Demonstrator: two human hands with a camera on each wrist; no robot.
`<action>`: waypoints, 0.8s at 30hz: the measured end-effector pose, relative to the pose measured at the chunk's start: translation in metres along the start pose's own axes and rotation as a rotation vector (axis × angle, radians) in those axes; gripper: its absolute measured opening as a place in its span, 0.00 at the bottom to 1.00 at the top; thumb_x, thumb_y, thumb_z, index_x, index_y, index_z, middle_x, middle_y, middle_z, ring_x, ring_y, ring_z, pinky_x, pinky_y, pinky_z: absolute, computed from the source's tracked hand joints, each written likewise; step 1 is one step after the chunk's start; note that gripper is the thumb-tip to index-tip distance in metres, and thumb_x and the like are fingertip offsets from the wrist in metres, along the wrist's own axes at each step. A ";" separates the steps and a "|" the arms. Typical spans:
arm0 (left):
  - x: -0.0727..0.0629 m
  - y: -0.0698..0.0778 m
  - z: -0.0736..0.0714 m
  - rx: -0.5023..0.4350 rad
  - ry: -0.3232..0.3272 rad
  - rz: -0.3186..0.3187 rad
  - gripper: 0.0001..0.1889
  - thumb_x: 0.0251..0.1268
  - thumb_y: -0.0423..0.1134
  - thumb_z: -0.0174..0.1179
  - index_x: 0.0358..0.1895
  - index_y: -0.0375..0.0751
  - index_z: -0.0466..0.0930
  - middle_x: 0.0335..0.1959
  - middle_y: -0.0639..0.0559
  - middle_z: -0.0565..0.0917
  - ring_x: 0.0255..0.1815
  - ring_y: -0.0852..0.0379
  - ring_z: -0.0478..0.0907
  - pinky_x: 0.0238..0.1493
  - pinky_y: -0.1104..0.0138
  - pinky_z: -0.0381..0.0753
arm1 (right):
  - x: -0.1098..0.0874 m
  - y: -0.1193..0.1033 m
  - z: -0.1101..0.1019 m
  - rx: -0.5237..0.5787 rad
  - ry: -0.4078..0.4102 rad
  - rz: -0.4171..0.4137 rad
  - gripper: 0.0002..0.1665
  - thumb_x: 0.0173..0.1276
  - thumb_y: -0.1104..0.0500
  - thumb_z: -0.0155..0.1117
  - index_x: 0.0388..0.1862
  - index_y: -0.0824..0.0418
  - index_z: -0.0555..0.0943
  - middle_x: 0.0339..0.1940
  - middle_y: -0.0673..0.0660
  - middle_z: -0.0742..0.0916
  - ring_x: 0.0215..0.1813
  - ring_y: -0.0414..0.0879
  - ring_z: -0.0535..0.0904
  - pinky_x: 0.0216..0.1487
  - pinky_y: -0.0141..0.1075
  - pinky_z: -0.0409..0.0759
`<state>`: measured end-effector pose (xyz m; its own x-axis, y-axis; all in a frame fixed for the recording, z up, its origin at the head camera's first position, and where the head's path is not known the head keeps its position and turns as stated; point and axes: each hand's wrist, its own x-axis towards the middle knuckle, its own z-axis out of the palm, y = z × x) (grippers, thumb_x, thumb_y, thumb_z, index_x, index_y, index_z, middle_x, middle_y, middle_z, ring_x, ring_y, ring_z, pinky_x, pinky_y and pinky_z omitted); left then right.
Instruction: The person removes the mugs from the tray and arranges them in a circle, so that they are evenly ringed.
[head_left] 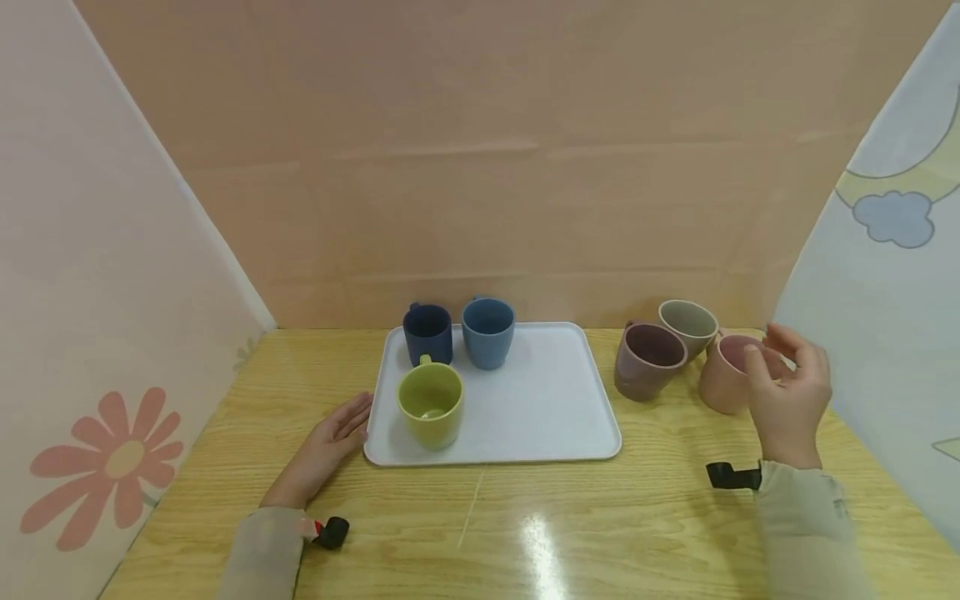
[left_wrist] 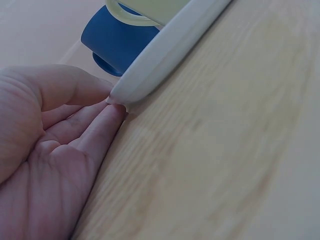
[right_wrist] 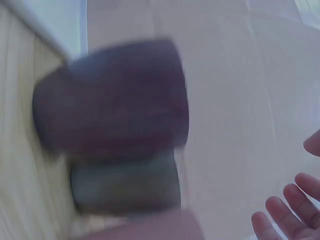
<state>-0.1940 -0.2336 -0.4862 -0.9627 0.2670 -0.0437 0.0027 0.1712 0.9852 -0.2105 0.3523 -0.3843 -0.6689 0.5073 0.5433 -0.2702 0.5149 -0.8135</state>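
Observation:
My left hand (head_left: 336, 439) rests on the table against the left edge of a white tray (head_left: 540, 400). In the left wrist view its thumb and fingertips touch the tray's rim (left_wrist: 155, 62), and the fingers are extended. Three mugs stand on the tray: a yellow-green mug (head_left: 431, 408), a dark blue mug (head_left: 428, 337) and a lighter blue mug (head_left: 488, 333). At the right, my right hand (head_left: 793, 396) hovers beside a pink mug (head_left: 723, 379), partly covering it, with fingers spread and holding nothing. In the right wrist view its fingers (right_wrist: 285, 215) are apart from the mugs.
A mauve mug (head_left: 648, 362) and a grey-beige mug (head_left: 688, 323) stand close to the pink one, right of the tray. Behind the wooden table (head_left: 555, 525) rises a plain tan backdrop (head_left: 480, 183), with patterned white panels (head_left: 75, 275) on both sides.

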 end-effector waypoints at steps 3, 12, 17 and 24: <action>0.000 0.000 0.000 -0.003 0.000 0.006 0.36 0.78 0.36 0.55 0.81 0.33 0.49 0.81 0.39 0.55 0.80 0.43 0.52 0.62 0.84 0.64 | -0.011 -0.016 0.013 0.079 -0.050 -0.001 0.22 0.69 0.66 0.63 0.62 0.67 0.80 0.48 0.40 0.79 0.48 0.30 0.79 0.49 0.18 0.76; -0.001 0.001 0.001 -0.001 -0.003 0.008 0.35 0.78 0.35 0.55 0.81 0.34 0.49 0.81 0.39 0.55 0.80 0.43 0.53 0.62 0.84 0.64 | -0.057 -0.047 0.058 0.405 -0.326 -0.275 0.23 0.63 0.83 0.59 0.57 0.75 0.79 0.50 0.60 0.82 0.54 0.44 0.80 0.55 0.25 0.79; -0.001 0.001 0.001 0.005 -0.002 0.006 0.35 0.78 0.35 0.55 0.81 0.34 0.49 0.81 0.40 0.55 0.80 0.43 0.53 0.62 0.84 0.63 | -0.082 -0.066 0.082 0.316 -0.491 -0.337 0.24 0.62 0.81 0.63 0.59 0.76 0.77 0.53 0.64 0.82 0.56 0.41 0.80 0.57 0.27 0.79; 0.000 -0.002 -0.001 -0.002 -0.006 0.018 0.35 0.78 0.36 0.55 0.81 0.34 0.50 0.81 0.39 0.55 0.80 0.43 0.53 0.62 0.84 0.64 | -0.113 -0.086 0.118 0.292 -0.702 -0.294 0.32 0.63 0.72 0.71 0.66 0.66 0.75 0.62 0.60 0.80 0.63 0.53 0.78 0.61 0.41 0.80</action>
<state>-0.1943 -0.2346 -0.4876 -0.9609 0.2757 -0.0275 0.0191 0.1648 0.9861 -0.1928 0.1691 -0.3998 -0.7942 -0.2216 0.5657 -0.6075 0.3097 -0.7315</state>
